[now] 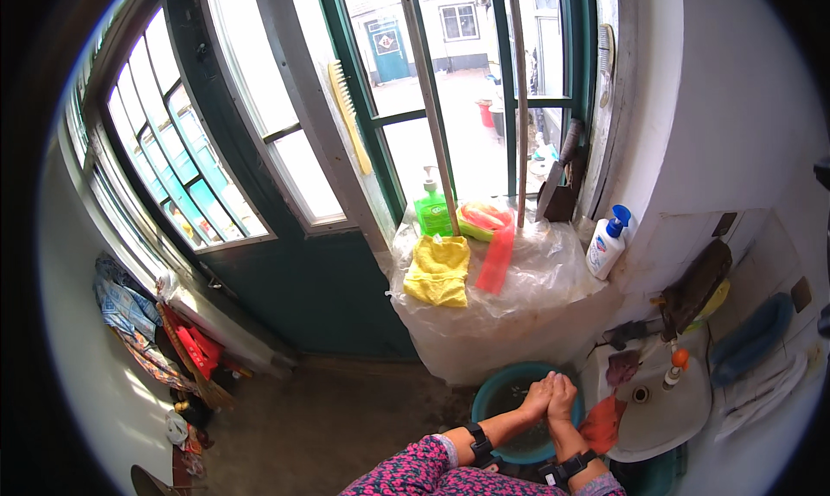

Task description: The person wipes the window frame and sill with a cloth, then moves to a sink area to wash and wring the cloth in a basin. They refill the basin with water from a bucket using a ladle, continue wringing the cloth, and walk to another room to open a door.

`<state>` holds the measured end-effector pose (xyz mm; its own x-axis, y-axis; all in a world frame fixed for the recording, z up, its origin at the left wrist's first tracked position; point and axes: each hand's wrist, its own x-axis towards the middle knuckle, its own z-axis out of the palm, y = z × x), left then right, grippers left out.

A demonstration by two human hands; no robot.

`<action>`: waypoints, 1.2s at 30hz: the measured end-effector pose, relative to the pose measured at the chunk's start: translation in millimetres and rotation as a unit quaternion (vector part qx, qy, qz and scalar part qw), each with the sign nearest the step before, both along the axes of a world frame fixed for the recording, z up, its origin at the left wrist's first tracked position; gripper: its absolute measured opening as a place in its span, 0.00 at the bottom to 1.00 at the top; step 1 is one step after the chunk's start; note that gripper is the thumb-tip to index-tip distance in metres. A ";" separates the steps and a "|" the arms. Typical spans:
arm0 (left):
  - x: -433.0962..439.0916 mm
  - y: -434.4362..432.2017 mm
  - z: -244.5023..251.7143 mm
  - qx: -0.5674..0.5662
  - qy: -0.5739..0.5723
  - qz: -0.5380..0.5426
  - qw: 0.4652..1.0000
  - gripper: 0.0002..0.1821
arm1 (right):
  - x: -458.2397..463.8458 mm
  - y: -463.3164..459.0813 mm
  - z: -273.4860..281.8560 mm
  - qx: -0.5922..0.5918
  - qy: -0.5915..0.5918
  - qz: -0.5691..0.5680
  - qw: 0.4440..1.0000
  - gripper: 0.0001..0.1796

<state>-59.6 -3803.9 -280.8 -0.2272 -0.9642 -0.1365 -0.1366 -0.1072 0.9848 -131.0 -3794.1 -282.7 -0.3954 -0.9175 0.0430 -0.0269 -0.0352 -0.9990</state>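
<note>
Over a round teal plastic basin (480, 424) of water, my left hand (537, 399) and my right hand (562, 395) are pressed against each other. The fingers curl together, so anything between the palms is hidden. Each wrist wears a black strap. Beside my right forearm, a white washbasin (687, 412) holds a drain and a tap with an orange knob (680, 358). A red cloth (603, 424) hangs over its near left rim, and a dark reddish cloth (623, 367) lies farther back on it.
A plastic-covered sill (551, 282) bears a folded yellow towel (438, 272), a green pump bottle (433, 212), a white pump bottle with a blue top (607, 243) and a cleaver (554, 172). Two poles (521, 107) stand against the window. A broom (211, 392) leans at left.
</note>
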 end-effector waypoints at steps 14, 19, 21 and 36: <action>3.7 4.5 -12.2 0.162 0.094 -0.028 0.982 0.33 | -11.7 10.1 -9.0 0.057 -0.188 0.086 0.977 0.13; 21.7 3.5 8.6 0.189 0.110 -0.025 0.975 0.24 | -25.5 18.9 -3.6 0.116 -0.222 0.092 0.964 0.18; 27.6 4.8 6.1 0.219 0.162 -0.021 0.962 0.18 | -27.8 22.8 -5.5 0.147 -0.208 0.104 0.961 0.22; 48.7 -0.4 -11.5 0.234 0.180 0.029 0.955 0.18 | -46.3 27.2 -26.6 0.093 -0.271 0.047 0.957 0.20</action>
<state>-10.9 -3804.3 -292.3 -0.2892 -0.8292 -0.4783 0.2218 -0.5441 0.8092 -177.3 -3766.9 -309.3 -0.2297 -0.9220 -0.3118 0.4911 0.1668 -0.8550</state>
